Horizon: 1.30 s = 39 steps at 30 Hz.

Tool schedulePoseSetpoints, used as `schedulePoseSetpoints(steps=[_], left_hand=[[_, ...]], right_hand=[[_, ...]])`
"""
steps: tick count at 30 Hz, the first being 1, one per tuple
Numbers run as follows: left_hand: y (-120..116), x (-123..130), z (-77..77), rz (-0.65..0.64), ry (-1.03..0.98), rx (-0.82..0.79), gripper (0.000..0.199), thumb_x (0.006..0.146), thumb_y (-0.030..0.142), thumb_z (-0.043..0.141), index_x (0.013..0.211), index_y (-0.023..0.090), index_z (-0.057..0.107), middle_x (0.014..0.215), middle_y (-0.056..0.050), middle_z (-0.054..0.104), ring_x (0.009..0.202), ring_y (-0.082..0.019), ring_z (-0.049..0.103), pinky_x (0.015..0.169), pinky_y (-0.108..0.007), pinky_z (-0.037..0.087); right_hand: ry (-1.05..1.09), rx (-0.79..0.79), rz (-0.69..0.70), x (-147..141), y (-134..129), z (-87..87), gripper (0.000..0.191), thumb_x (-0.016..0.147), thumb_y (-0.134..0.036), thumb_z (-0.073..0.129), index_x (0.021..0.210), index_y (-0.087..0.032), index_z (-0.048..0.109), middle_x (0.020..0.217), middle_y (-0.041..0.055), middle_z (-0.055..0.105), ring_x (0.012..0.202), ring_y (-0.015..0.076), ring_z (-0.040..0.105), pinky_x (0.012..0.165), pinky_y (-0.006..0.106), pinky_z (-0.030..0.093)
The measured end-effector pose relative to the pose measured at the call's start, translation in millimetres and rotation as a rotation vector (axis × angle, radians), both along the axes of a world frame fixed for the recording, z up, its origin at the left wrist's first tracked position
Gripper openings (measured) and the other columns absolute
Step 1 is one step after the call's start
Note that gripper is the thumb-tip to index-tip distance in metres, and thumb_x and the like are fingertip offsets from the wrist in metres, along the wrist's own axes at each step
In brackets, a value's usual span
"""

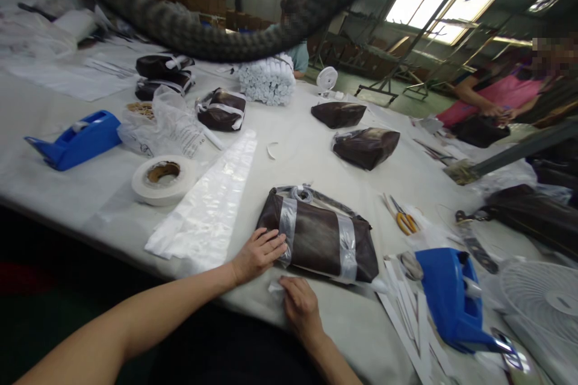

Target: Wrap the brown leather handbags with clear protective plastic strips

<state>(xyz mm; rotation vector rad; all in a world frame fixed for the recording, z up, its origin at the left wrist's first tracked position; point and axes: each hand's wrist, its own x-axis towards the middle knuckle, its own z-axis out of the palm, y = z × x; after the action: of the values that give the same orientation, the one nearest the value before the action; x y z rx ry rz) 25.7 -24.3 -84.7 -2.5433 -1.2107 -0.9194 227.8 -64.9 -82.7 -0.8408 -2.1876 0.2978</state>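
Note:
A dark brown bag (pixel 315 240) lies in front of me in clear plastic, with two pale translucent bands around it and a coiled strap at its top. My left hand (pixel 259 254) rests flat, fingers stretched, on the bag's near left side. Just below the bag's front edge, my right hand (pixel 300 305) is closed in a pinch on a bit of translucent plastic (pixel 276 286); whether this is film or tape I cannot tell. A stack of clear plastic bags (pixel 210 198) lies left of my left hand.
Blue tape dispensers stand at left (pixel 88 139) and right (pixel 447 292). Nearby are a white roll (pixel 158 183), orange-handled scissors (pixel 404 216), white strips (pixel 413 313) and a fan (pixel 548 301). More wrapped brown bags (pixel 368 147) sit farther back. Two people work across the table.

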Motion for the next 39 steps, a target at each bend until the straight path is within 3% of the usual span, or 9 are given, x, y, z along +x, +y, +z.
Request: schedulePoseSetpoints(steps=[10,16,23,29,34,39], left_hand=[[-4.3,8.2,0.9,0.011,0.016,0.088,0.035,0.091,0.016,0.053,0.126,0.018,0.056,0.131,-0.010,0.059,0.122,-0.026,0.051,0.101,-0.048,0.039],[-11.6,10.0,1.5,-0.008,0.004,0.101,0.034,0.091,0.013,0.051,0.124,0.017,0.056,0.129,-0.011,0.061,0.121,-0.025,0.053,0.100,-0.047,0.040],[-17.9,14.0,1.0,0.047,0.013,0.044,0.038,0.091,0.010,0.047,0.128,0.017,0.054,0.133,-0.011,0.058,0.123,-0.026,0.051,0.103,-0.049,0.038],[-31.4,21.4,29.9,0.049,-0.094,-0.291,0.052,0.082,0.016,0.054,0.133,0.015,0.046,0.141,-0.012,0.049,0.129,-0.029,0.044,0.110,-0.054,0.030],[-26.3,38.2,38.9,0.284,-0.466,-0.364,0.031,0.094,0.022,0.048,0.124,0.019,0.045,0.111,-0.008,0.067,0.108,-0.024,0.059,0.103,-0.051,0.035],[-9.0,44.1,38.3,0.331,-0.559,-0.404,0.034,0.094,0.015,0.043,0.128,0.019,0.037,0.084,-0.002,0.068,0.090,-0.024,0.063,0.095,-0.050,0.037]], right_hand=[[0.044,0.110,0.028,-7.6,-29.6,14.5,0.037,0.084,0.005,0.037,0.101,-0.017,0.062,0.085,0.0094,0.069,0.069,0.0184,0.059,0.063,0.031,0.052],[0.021,0.097,0.094,-0.2,-30.1,49.3,0.033,0.085,0.001,0.040,0.104,-0.018,0.060,0.079,0.0079,0.066,0.064,0.0187,0.055,0.061,0.032,0.048],[-0.110,0.068,0.106,0.5,12.2,81.7,0.034,0.082,-0.001,0.037,0.090,-0.018,0.066,0.069,0.0051,0.063,0.060,0.0178,0.051,0.056,0.030,0.040],[-0.155,-0.070,0.044,-0.9,63.6,89.4,0.034,0.083,-0.004,0.044,0.092,-0.021,0.071,0.072,0.0034,0.065,0.064,0.0164,0.055,0.060,0.028,0.041],[-0.050,-0.279,0.004,1.0,94.6,86.2,0.016,0.090,-0.019,0.054,0.085,-0.021,0.069,0.076,0.0024,0.069,0.069,0.0166,0.064,0.064,0.027,0.048],[-0.112,-0.332,0.042,-3.5,112.8,85.0,0.020,0.094,-0.023,0.051,0.084,-0.020,0.068,0.076,0.0030,0.066,0.072,0.0165,0.064,0.066,0.026,0.050]])
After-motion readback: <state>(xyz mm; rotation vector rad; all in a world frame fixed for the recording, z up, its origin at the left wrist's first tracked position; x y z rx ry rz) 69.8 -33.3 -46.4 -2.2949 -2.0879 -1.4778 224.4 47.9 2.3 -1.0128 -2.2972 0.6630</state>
